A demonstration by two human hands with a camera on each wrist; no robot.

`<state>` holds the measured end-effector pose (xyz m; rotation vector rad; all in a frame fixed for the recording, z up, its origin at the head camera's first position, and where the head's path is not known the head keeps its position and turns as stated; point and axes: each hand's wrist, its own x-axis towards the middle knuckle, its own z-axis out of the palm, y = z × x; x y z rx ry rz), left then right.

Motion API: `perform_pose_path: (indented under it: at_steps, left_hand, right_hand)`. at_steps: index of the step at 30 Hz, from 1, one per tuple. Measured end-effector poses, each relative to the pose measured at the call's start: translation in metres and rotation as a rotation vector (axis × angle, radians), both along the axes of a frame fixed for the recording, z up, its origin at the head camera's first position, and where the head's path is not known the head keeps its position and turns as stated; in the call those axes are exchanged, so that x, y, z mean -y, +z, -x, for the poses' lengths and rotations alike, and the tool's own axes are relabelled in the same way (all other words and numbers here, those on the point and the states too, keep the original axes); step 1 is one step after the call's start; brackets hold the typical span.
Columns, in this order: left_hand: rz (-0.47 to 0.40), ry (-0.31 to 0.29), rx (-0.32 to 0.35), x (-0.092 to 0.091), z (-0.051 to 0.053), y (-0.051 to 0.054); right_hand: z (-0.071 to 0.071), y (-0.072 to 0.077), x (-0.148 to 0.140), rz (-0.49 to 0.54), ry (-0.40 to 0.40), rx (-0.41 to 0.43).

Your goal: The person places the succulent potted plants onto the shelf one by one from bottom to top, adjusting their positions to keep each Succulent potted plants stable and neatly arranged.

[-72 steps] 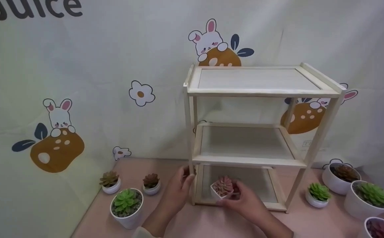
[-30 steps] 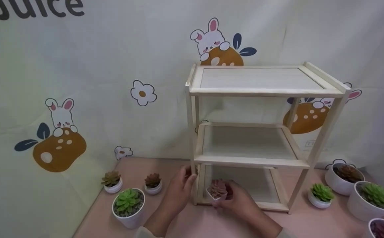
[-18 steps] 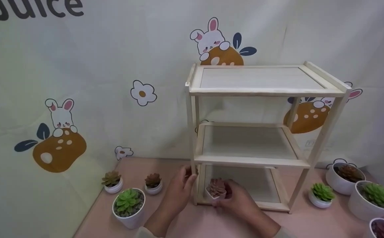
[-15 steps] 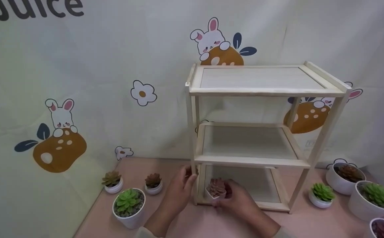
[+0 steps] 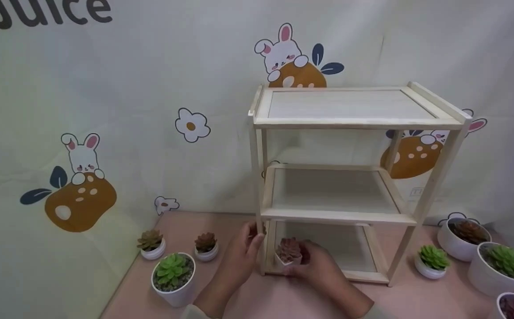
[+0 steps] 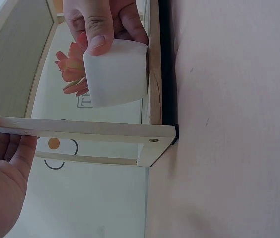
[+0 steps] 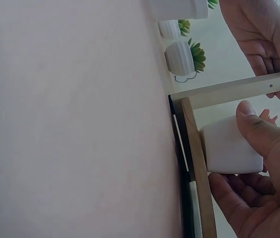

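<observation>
A pink potted succulent (image 5: pixel 288 252) with a white angular pot stands upright at the front left of the bottom tier of a wooden shelf (image 5: pixel 336 215). My right hand (image 5: pixel 321 266) holds it from the right side, the thumb on the near face of the white pot (image 7: pixel 229 148). In the left wrist view, the pot (image 6: pixel 117 74) sits against the bottom tier's front rail (image 6: pixel 154 74). My left hand (image 5: pixel 240 254) grips the shelf's front left post (image 5: pixel 256 177) low down, thumb in front and fingers behind it.
Left of the shelf stand a large green succulent (image 5: pixel 173 279) and two small brownish ones (image 5: pixel 206 246). On the right are a small green succulent (image 5: pixel 432 261) and larger white pots (image 5: pixel 500 270). A printed cloth (image 5: pixel 150 88) hangs behind the pink tabletop (image 5: pixel 265 299).
My right hand has moved the succulent slightly left, toward the left post, and its pot has become more upright. Over the last half second almost nothing moves. The left hand stays on the post.
</observation>
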<state>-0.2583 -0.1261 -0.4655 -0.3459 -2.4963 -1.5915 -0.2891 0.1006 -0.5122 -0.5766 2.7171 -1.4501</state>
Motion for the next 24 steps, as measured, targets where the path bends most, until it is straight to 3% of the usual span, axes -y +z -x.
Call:
perform_pose_path:
  at_steps: [7,16,24]
  left_hand:
    - [-0.004,0.005,0.014,0.0005,0.0003,-0.0006]
    - [0.005,0.023,0.017,0.0006,0.0013,-0.0009]
    - [0.011,0.021,0.017,0.0004,0.0016,-0.0002]
  right_hand:
    - [0.0007,0.0006,-0.0007,0.023,0.006,-0.007]
    - [0.0018,0.0043,-0.0001,0.019,0.011,0.054]
    - [0.003,0.0074,0.0013,-0.043,0.01,0.048]
